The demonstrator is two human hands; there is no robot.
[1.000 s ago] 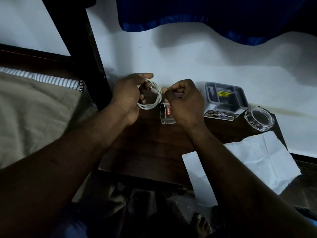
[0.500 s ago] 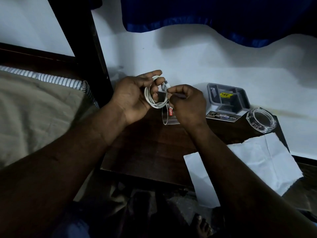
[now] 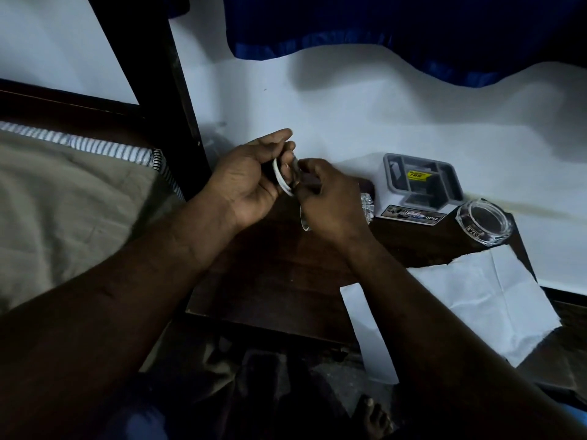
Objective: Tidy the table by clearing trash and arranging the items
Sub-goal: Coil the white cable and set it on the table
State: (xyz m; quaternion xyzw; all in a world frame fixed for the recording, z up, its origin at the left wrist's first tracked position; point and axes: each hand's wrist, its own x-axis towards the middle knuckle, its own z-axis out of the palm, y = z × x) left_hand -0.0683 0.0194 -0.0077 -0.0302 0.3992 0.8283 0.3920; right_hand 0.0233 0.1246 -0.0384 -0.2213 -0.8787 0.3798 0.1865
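A coiled white cable (image 3: 280, 178) sits in my left hand (image 3: 251, 179), held above the back of the dark wooden table (image 3: 286, 274). My right hand (image 3: 330, 198) pinches the cable's loose end right beside the coil, the fingers of both hands touching. A clear glass tumbler (image 3: 304, 221) lies on its side under my right hand, mostly hidden. A white sheet of paper (image 3: 470, 300) hangs over the table's front right corner.
A grey plastic tray on a white box (image 3: 419, 188) stands at the back right, with a glass ashtray (image 3: 484, 221) beside it. A bed with a beige cover (image 3: 63, 201) and a dark post (image 3: 171, 100) border the left. Blue curtain (image 3: 381, 27) hangs above.
My hands have drawn closer together. The coil has turned from face-on to edge-on in my left hand, and my right hand now covers more of the tumbler.
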